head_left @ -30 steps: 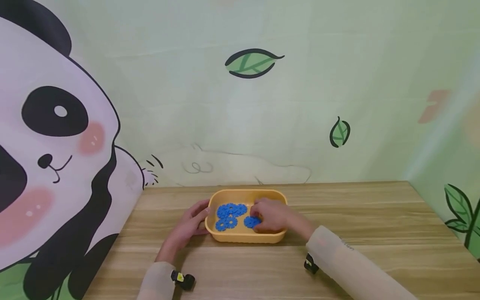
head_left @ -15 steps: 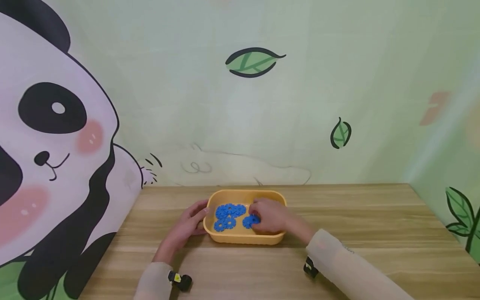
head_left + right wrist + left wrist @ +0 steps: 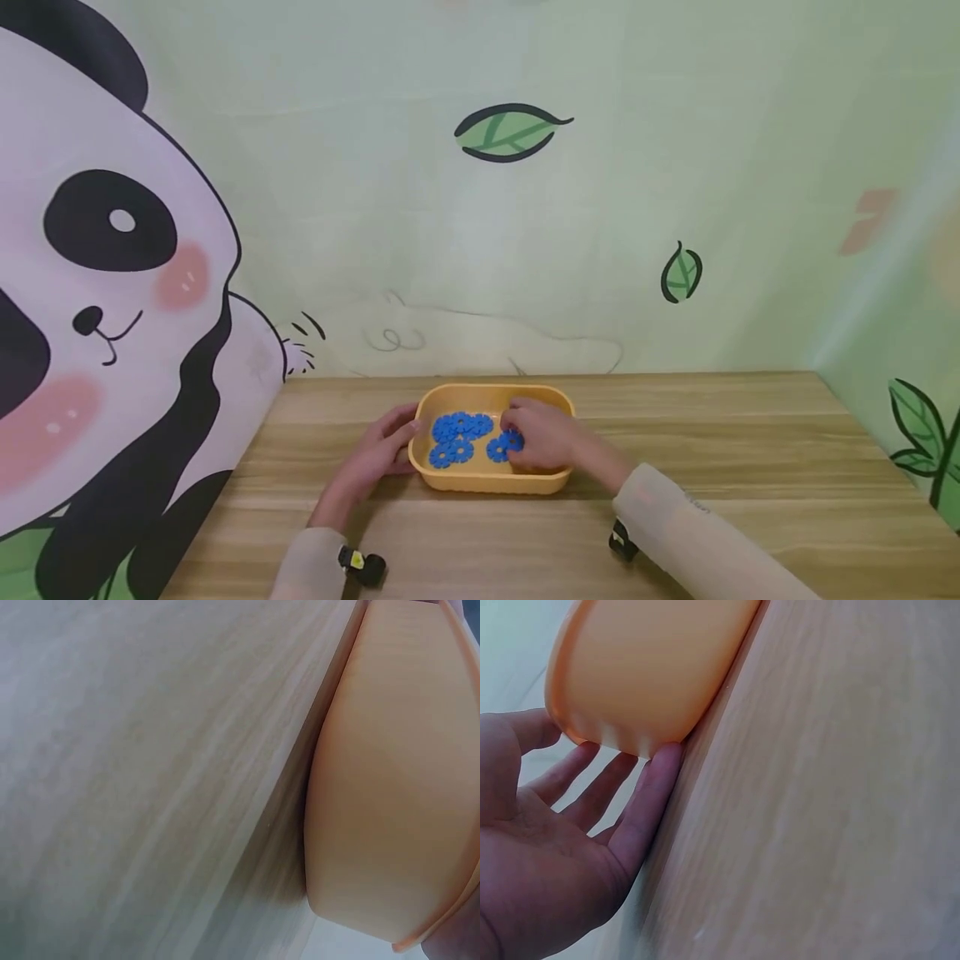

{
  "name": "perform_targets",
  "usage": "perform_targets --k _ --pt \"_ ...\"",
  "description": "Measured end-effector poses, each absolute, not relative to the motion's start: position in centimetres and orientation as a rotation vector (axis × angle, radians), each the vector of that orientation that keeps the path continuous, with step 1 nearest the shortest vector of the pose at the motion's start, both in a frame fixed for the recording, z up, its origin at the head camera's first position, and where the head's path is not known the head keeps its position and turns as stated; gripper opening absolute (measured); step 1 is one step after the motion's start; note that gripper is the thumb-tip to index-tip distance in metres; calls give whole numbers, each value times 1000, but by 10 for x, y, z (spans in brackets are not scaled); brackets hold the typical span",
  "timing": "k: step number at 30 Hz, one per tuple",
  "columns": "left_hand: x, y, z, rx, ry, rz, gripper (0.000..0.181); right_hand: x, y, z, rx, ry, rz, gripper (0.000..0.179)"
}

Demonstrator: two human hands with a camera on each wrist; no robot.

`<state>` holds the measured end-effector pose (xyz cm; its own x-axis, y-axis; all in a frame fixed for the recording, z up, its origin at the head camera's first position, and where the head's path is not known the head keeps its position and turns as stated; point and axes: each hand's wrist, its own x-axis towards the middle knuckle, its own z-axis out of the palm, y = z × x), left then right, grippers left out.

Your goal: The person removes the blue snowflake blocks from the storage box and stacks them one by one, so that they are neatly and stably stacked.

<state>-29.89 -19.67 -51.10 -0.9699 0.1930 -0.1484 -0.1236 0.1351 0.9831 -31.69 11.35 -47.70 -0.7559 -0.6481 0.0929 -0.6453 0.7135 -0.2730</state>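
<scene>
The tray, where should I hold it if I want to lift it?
Hold the tray by its two short ends, with hands coming from left and right. It sits flat and is longer side to side than front to back, so gripping there should keep it level. The left hand touches the left end.

Pale cream cloth left sleeve (image 3: 306,564), matching pale cream cloth right sleeve (image 3: 701,535) with a small grey marking (image 3: 698,503) past the cuff, plus, as I see remotely, a boxy black left wrist camera (image 3: 371,571) beside a yellow patch (image 3: 357,562) and a small black right wrist camera (image 3: 622,546).
</scene>
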Motion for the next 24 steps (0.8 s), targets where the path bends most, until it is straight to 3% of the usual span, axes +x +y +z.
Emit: perform_targets --k 24 --pt "-295 -197 -509 46 2195 1884 49 -316 114 -479 -1048 2920 -576 32"
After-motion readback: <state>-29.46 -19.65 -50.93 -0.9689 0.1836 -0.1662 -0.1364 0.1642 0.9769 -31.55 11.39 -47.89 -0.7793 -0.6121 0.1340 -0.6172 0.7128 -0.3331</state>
